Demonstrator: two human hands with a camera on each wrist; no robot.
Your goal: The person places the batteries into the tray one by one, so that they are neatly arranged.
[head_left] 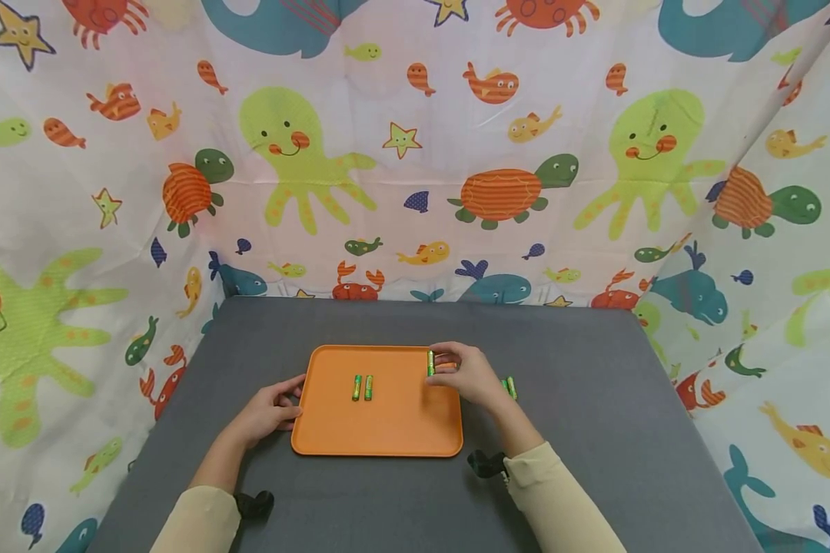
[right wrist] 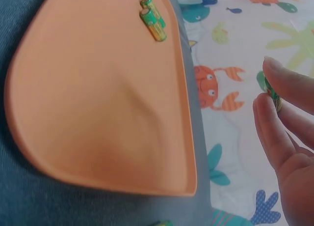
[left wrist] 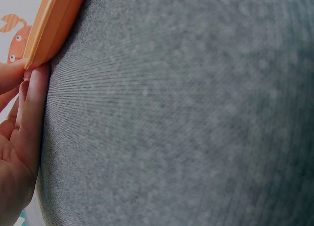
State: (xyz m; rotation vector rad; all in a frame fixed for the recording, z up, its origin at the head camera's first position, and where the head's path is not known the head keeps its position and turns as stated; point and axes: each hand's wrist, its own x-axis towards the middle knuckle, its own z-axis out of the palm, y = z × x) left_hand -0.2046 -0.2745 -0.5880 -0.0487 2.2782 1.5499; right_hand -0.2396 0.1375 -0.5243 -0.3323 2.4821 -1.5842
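Wrappers of green and gold cover the batteries; whatever print they carry is too small to read in any view, so I cannot give a brand; the printed cloth [head_left: 387, 100] behind the orange tray [head_left: 387, 430] shows octopuses, turtles, crabs, whales and starfish. Grey table [head_left: 595, 461] lies under and all round the tray; left of the tray's middle two batteries lie on its floor, a left one [head_left: 356, 388] and a right one [head_left: 369, 388], side by side with a narrow gap; off the tray's right edge, near it on the table, are spare batteries [head_left: 512, 388], two of them visible and partly blocked from the head camera by the right wrist. A black band [head_left: 486, 464] at that wrist sits just beyond the tray's near right corner; another black piece [head_left: 254, 505] hangs at the left wrist, nearer the person than the tray's left end; both sleeves are cream.

Right hand [head_left: 466, 375] is above the far right part of the tray, its thumb and fingertips pinching a held battery [head_left: 430, 364]; that battery stands roughly upright between them, raised over the tray with a soft shadow below. Left hand [head_left: 271, 408] is at the tray's left edge, thumb and forefinger pinching the rim; the lie of its other fingers I cannot fully tell.
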